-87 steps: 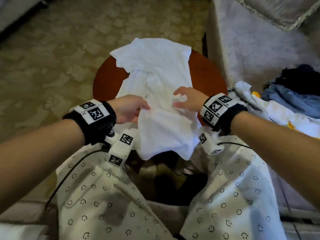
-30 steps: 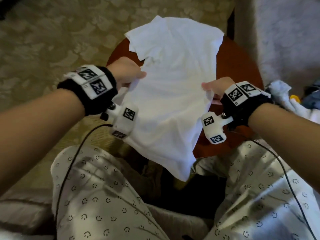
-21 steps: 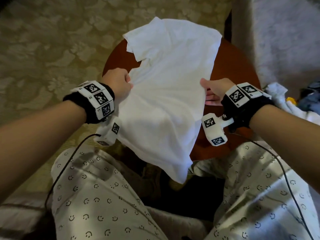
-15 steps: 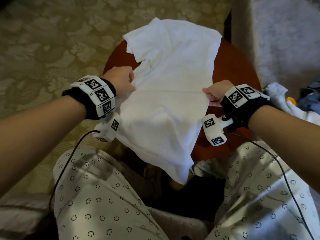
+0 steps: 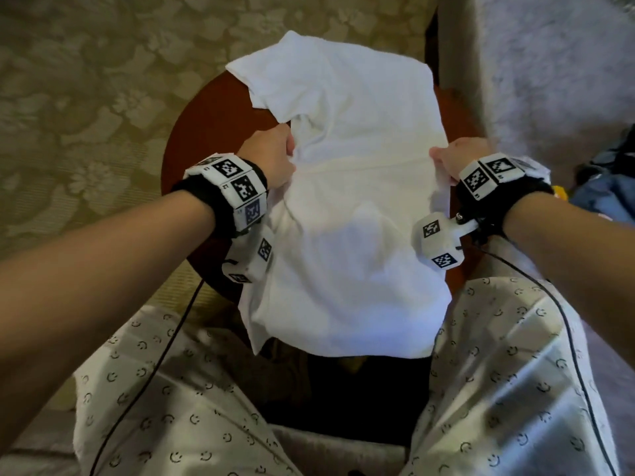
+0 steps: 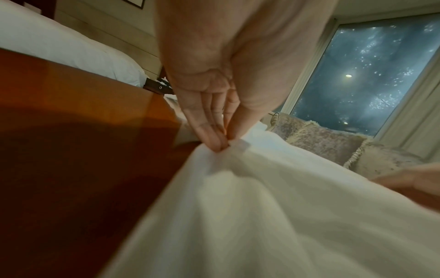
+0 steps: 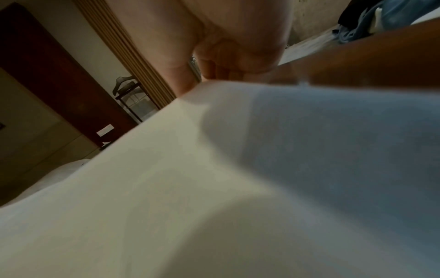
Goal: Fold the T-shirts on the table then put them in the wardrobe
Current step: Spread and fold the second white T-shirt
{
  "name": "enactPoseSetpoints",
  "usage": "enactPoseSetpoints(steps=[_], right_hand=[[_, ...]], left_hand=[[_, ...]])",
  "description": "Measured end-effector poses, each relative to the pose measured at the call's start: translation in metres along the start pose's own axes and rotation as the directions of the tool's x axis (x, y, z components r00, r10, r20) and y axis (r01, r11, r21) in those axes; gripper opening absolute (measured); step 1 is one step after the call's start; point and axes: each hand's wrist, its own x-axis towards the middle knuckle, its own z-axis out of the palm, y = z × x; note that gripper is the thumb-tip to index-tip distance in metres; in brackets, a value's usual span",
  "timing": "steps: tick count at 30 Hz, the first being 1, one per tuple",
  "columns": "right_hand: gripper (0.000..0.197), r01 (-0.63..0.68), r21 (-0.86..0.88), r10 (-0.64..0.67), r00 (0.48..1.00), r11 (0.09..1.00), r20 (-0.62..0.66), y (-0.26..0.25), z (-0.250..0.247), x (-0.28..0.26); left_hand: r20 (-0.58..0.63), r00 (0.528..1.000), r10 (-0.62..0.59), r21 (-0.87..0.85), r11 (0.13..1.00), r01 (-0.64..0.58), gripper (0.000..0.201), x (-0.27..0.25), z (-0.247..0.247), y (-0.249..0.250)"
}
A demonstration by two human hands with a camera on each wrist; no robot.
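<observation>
A white T-shirt (image 5: 357,187) lies lengthwise over the small round red-brown table (image 5: 192,132), its near end hanging off toward my lap. My left hand (image 5: 275,159) pinches the shirt's left edge, thumb against fingertips (image 6: 216,143), cloth (image 6: 262,206) bunched below. My right hand (image 5: 453,156) grips the right edge at the same height. In the right wrist view the curled fingers (image 7: 214,71) disappear behind the white cloth (image 7: 214,188). A sleeve sticks out at the far left of the shirt.
A pile of other clothes (image 5: 604,197), blue and dark, lies on the seat at my right. A pale fuzzy sofa (image 5: 549,80) stands behind the table. Patterned carpet (image 5: 86,97) covers the floor on the left. My knees in smiley-print trousers (image 5: 498,389) flank the table's near edge.
Since the earliest frame the bunched shirt has been spread flat and pulled taut between both hands. Over the last second the left hand dipped to the shirt's left edge; the right hand barely moved.
</observation>
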Motion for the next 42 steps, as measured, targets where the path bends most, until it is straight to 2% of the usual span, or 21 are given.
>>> enactPoseSetpoints(steps=[3,5,6,9,12,15,18,22,25,27,30,32,36,40,42], right_hand=[[0.035,-0.031,0.087,0.033,0.999,0.996,-0.025,0.007,0.003,-0.003],[0.026,-0.061,0.201,0.067,0.997,0.978,-0.026,0.007,0.006,-0.008],[0.029,-0.044,0.198,0.051,0.998,0.979,-0.034,0.007,0.009,-0.012],[0.053,0.055,0.054,-0.044,0.981,0.997,-0.191,0.002,0.014,-0.036],[0.059,0.211,-0.105,-0.223,0.968,0.972,-0.113,-0.002,0.023,-0.064],[0.054,0.253,-0.161,-0.261,0.965,0.954,-0.025,-0.001,0.037,-0.085],[0.054,0.267,-0.185,-0.262,0.964,0.946,0.051,0.002,0.051,-0.097],[0.061,0.328,-0.231,-0.306,0.943,0.916,0.127,0.007,0.059,-0.105],[0.063,0.342,-0.232,-0.313,0.937,0.911,0.153,0.006,0.059,-0.108],[0.061,0.34,-0.225,-0.313,0.938,0.913,0.147,0.005,0.056,-0.109],[0.06,0.344,-0.244,-0.32,0.938,0.906,0.135,0.005,0.054,-0.108],[0.061,0.346,-0.239,-0.322,0.937,0.907,0.133,0.005,0.051,-0.109],[0.064,0.374,-0.237,-0.329,0.921,0.897,0.209,0.006,0.049,-0.109],[0.055,0.399,-0.282,-0.34,0.91,0.873,0.236,0.007,0.052,-0.105],[0.059,0.398,-0.33,-0.33,0.912,0.856,0.243,0.008,0.055,-0.104]], left_hand=[[0.021,0.997,-0.076,-0.052,0.996,0.077,0.025,-0.016,-0.006,-0.002],[0.12,0.984,-0.132,-0.194,0.969,0.154,0.033,-0.034,-0.009,-0.001],[0.186,0.972,-0.146,-0.275,0.941,0.195,0.033,-0.043,-0.009,0.0],[0.351,0.918,-0.188,-0.36,0.878,0.317,0.034,-0.072,-0.007,0.002],[0.445,0.874,-0.198,-0.321,0.875,0.361,0.029,-0.095,0.001,0.001],[0.482,0.856,-0.185,-0.329,0.868,0.373,0.028,-0.113,0.004,0.001],[0.461,0.88,-0.119,-0.398,0.858,0.324,0.022,-0.126,0.007,0.004],[0.333,0.94,-0.074,-0.366,0.909,0.202,0.017,-0.134,0.015,0.011],[0.264,0.961,-0.085,-0.338,0.925,0.175,0.028,-0.139,0.016,0.019],[0.279,0.957,-0.074,-0.445,0.874,0.197,0.026,-0.141,0.013,0.025],[0.341,0.937,-0.072,-0.63,0.722,0.285,0.01,-0.148,0.0,0.033],[0.354,0.932,-0.072,-0.68,0.664,0.31,0.017,-0.154,-0.007,0.033],[0.352,0.932,-0.085,-0.666,0.677,0.313,0.026,-0.166,-0.008,0.022],[0.299,0.928,-0.22,-0.62,0.695,0.365,0.009,-0.168,-0.007,-0.007],[0.283,0.923,-0.262,-0.63,0.674,0.384,0.011,-0.167,-0.01,-0.014]])
